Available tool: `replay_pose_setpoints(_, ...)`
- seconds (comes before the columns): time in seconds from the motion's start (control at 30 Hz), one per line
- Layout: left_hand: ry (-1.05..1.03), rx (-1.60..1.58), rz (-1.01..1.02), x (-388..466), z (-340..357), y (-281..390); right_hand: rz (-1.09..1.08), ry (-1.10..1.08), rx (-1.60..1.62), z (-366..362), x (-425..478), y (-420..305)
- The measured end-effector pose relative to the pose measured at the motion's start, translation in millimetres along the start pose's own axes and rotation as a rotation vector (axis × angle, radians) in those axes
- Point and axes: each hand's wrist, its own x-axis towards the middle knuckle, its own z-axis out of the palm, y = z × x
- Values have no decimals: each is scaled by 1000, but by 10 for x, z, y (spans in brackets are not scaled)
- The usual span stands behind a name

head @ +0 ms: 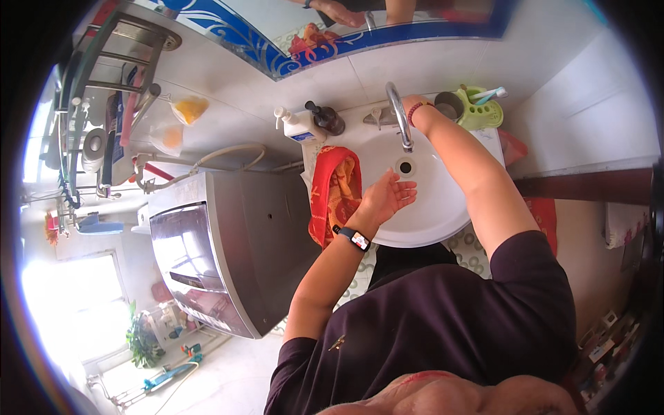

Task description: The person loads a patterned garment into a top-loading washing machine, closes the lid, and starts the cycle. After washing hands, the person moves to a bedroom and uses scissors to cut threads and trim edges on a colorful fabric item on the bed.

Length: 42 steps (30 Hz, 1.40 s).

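Observation:
My left hand (391, 197) is palm up with its fingers apart, holding nothing, over the left side of the white washbasin (441, 212). A smartwatch (358, 240) is on that wrist. Reaching past the chrome faucet (398, 111), my right hand (413, 104) is at the faucet's base, by the back edge. Its fingers are hidden, so its grip cannot be made out. A beaded bracelet (413, 111) circles the right wrist. One faucet handle (376, 118) shows left of the spout. The basin drain (405, 167) is uncovered, and no stream of water is visible.
A red and orange towel (332, 192) drapes over the basin's left side. Behind it stand a white pump bottle (298, 126) and a dark pump bottle (327, 119). At right are a metal cup (449, 105) and a green toothbrush holder (480, 111). A washing machine (249, 249) stands left.

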Motion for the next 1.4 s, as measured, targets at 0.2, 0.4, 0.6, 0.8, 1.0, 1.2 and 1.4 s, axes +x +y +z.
replay_pose_setpoints(0.2, 71, -268, 146, 326, 113, 67, -179, 271, -383, -75, -259, -251)
replay_pose_setpoints(0.4, 84, -447, 236, 705, 75, 56, -412, 597, 372, 164, -875, -342)
replay_pose_setpoints(0.6, 157, -421, 405, 908, -68, 103, 193, -156, 2437, 721, -1095, -767)
replay_pose_setpoints(0.8, 128, -518, 334, 810, -28, -49, 130, -258, 2468, 779, -1141, -668)
replay_pose_setpoints(1.0, 358, -452, 190, 684, 526, -52, -132, 244, 846, 730, -1081, -532)
replay_pose_setpoints(1.2, 575, -108, 369, 1070, 88, -159, -91, -10, 585, 540, -1433, -421)
replay_pose_setpoints(1.4, 495, -444, 352, 1041, -3, 111, -172, 93, 1334, 888, -1528, -358)
